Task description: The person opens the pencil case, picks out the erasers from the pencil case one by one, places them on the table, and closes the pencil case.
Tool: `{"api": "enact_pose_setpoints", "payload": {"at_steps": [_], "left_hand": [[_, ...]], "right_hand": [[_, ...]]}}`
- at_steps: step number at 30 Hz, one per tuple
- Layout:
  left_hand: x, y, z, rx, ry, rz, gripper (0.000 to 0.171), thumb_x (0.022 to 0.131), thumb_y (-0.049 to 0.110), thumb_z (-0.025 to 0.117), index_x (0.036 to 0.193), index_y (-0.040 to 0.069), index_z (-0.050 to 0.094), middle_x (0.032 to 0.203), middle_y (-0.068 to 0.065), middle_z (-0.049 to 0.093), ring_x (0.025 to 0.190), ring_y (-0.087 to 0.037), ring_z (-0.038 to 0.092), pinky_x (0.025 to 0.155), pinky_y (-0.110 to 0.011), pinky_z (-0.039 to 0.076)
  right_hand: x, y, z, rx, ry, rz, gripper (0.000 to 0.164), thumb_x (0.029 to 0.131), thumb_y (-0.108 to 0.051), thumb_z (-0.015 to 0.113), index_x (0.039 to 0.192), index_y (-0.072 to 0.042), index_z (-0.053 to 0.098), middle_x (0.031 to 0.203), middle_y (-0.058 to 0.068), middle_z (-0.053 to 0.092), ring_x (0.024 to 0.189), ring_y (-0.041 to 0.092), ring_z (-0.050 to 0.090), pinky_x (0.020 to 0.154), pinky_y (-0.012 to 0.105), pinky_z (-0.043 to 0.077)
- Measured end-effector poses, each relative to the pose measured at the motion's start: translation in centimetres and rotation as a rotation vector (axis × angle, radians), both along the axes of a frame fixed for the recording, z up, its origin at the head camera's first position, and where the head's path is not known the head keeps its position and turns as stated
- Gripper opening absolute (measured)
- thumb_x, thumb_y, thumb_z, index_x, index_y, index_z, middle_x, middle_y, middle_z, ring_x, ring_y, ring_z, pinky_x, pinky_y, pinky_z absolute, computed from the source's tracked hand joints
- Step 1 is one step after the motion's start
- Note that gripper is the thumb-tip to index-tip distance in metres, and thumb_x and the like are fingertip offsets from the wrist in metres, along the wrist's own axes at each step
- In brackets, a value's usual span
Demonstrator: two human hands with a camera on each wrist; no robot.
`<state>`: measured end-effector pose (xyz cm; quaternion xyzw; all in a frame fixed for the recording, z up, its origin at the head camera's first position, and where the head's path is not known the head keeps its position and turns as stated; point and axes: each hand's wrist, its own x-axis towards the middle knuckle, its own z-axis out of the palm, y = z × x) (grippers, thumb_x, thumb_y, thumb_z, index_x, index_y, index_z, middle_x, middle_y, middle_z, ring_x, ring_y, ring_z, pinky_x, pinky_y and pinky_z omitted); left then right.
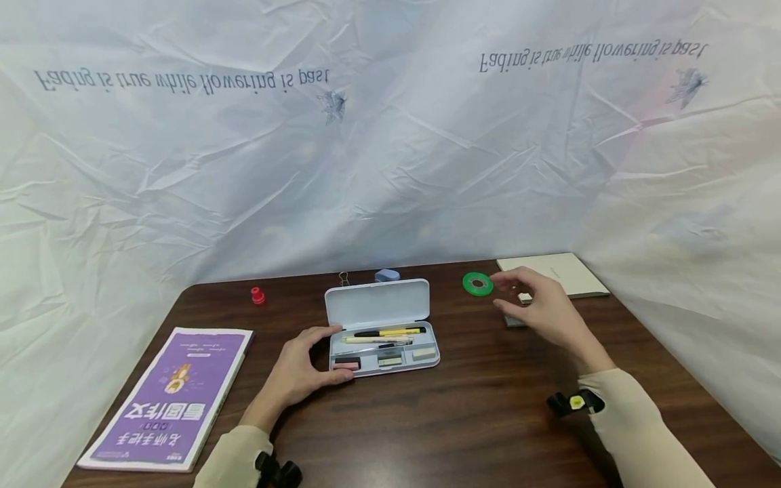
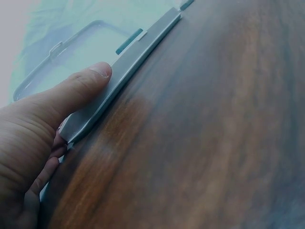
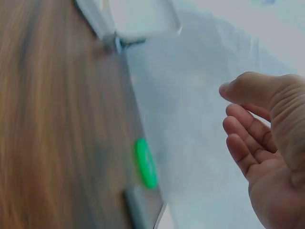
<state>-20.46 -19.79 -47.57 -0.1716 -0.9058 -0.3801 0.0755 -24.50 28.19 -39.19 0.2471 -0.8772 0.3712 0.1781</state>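
Observation:
An open pale pencil case point(image 1: 378, 305) lies on the table with its lid tipped back. Inside are a yellow-and-black pen point(image 1: 390, 332), a cream pen point(image 1: 375, 339) and several small pieces in the front compartments, among them a pink one point(image 1: 346, 365). My left hand point(image 1: 299, 366) holds the case's left end, thumb point(image 2: 90, 83) on the front wall and fingers toward the back corner. To the right, my right hand point(image 1: 543, 305) hovers with nothing in it, fingers loosely bent, beside a flat green ring-shaped roll point(image 1: 477, 284).
A purple-covered book point(image 1: 173, 396) lies at the left. Toward the back are a small red piece point(image 1: 257, 295), a binder clip point(image 1: 344, 278) and a blue object point(image 1: 387, 275). A cream notebook point(image 1: 573, 274) lies at the back right, with a grey bar point(image 3: 136, 207) near the green roll.

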Motion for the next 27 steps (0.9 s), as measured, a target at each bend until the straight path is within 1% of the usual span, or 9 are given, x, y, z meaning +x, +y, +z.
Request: {"api": "enact_pose_setpoints", "payload": {"at_steps": [2, 4, 9, 13, 16, 19, 21, 22, 27], "left_hand": [[0.0, 0.0, 0.0, 0.001, 0.004, -0.001, 0.088, 0.078, 0.061, 0.100, 0.152, 0.024, 0.069, 0.151, -0.004, 0.068, 0.144, -0.034, 0.062, 0.118, -0.064, 0.049], [-0.1, 0.0, 0.0, 0.002, 0.008, -0.002, 0.088, 0.078, 0.060, 0.100, 0.152, 0.024, 0.070, 0.151, -0.004, 0.069, 0.144, -0.033, 0.062, 0.118, -0.064, 0.049], [0.0, 0.1, 0.0, 0.009, 0.012, -0.007, 0.088, 0.077, 0.060, 0.100, 0.151, 0.023, 0.070, 0.149, -0.003, 0.069, 0.143, -0.032, 0.063, 0.117, -0.063, 0.050], [0.0, 0.0, -0.1, 0.013, 0.019, -0.007, 0.088, 0.077, 0.059, 0.101, 0.151, 0.023, 0.070, 0.149, -0.002, 0.070, 0.142, -0.032, 0.063, 0.117, -0.062, 0.050], [0.0, -0.1, -0.1, 0.010, 0.020, -0.006, 0.087, 0.077, 0.059, 0.101, 0.151, 0.023, 0.070, 0.149, -0.002, 0.070, 0.142, -0.031, 0.063, 0.117, -0.062, 0.050], [0.1, -0.1, -0.1, 0.006, 0.017, -0.005, 0.087, 0.078, 0.059, 0.100, 0.151, 0.023, 0.070, 0.149, -0.002, 0.070, 0.142, -0.032, 0.063, 0.117, -0.062, 0.050], [0.1, -0.1, -0.1, 0.005, 0.014, -0.004, 0.088, 0.078, 0.060, 0.100, 0.152, 0.023, 0.070, 0.149, -0.002, 0.070, 0.143, -0.032, 0.063, 0.117, -0.063, 0.050], [0.0, -0.1, -0.1, 0.005, 0.012, -0.004, 0.088, 0.078, 0.060, 0.100, 0.152, 0.023, 0.070, 0.149, -0.002, 0.069, 0.143, -0.032, 0.063, 0.117, -0.063, 0.050], [-0.1, 0.0, -0.1, 0.008, 0.015, -0.005, 0.088, 0.077, 0.060, 0.100, 0.151, 0.024, 0.070, 0.149, -0.002, 0.070, 0.143, -0.031, 0.063, 0.117, -0.062, 0.050]], "right_hand": [[0.2, -0.9, 0.6, -0.056, -0.013, 0.043, 0.042, 0.093, 0.002, 0.089, 0.131, -0.011, 0.077, 0.121, 0.001, 0.076, 0.102, 0.013, 0.072, 0.088, 0.016, 0.056], [0.4, -1.6, 1.1, -0.086, -0.031, 0.070, 0.041, 0.093, 0.002, 0.088, 0.131, -0.010, 0.077, 0.122, 0.001, 0.076, 0.102, 0.011, 0.073, 0.089, 0.018, 0.059], [0.6, -3.2, 1.5, -0.088, -0.044, 0.107, 0.041, 0.093, 0.001, 0.089, 0.131, -0.010, 0.077, 0.122, 0.002, 0.077, 0.105, 0.011, 0.074, 0.090, 0.023, 0.062], [0.7, -4.6, 1.4, -0.078, -0.061, 0.148, 0.041, 0.093, 0.000, 0.089, 0.131, -0.012, 0.078, 0.122, 0.001, 0.078, 0.106, 0.019, 0.075, 0.092, 0.027, 0.062], [0.7, -5.9, 1.1, -0.071, -0.098, 0.189, 0.039, 0.094, -0.001, 0.089, 0.130, -0.014, 0.078, 0.121, 0.002, 0.078, 0.106, 0.023, 0.076, 0.093, 0.034, 0.064], [0.7, -7.3, 0.6, -0.056, -0.131, 0.234, 0.037, 0.094, -0.001, 0.089, 0.128, -0.014, 0.079, 0.120, 0.005, 0.079, 0.105, 0.023, 0.077, 0.092, 0.043, 0.066], [0.7, -8.2, 0.2, -0.042, -0.147, 0.264, 0.037, 0.093, 0.000, 0.089, 0.126, -0.014, 0.080, 0.119, 0.008, 0.079, 0.104, 0.023, 0.078, 0.092, 0.047, 0.066], [0.7, -8.6, 0.0, -0.033, -0.153, 0.279, 0.037, 0.093, 0.001, 0.089, 0.125, -0.014, 0.080, 0.119, 0.009, 0.079, 0.103, 0.022, 0.077, 0.091, 0.047, 0.066], [0.9, -10.0, -1.0, 0.044, -0.203, 0.342, 0.032, 0.095, 0.002, 0.087, 0.123, -0.014, 0.081, 0.117, 0.009, 0.079, 0.099, 0.016, 0.075, 0.086, 0.038, 0.066]]}}
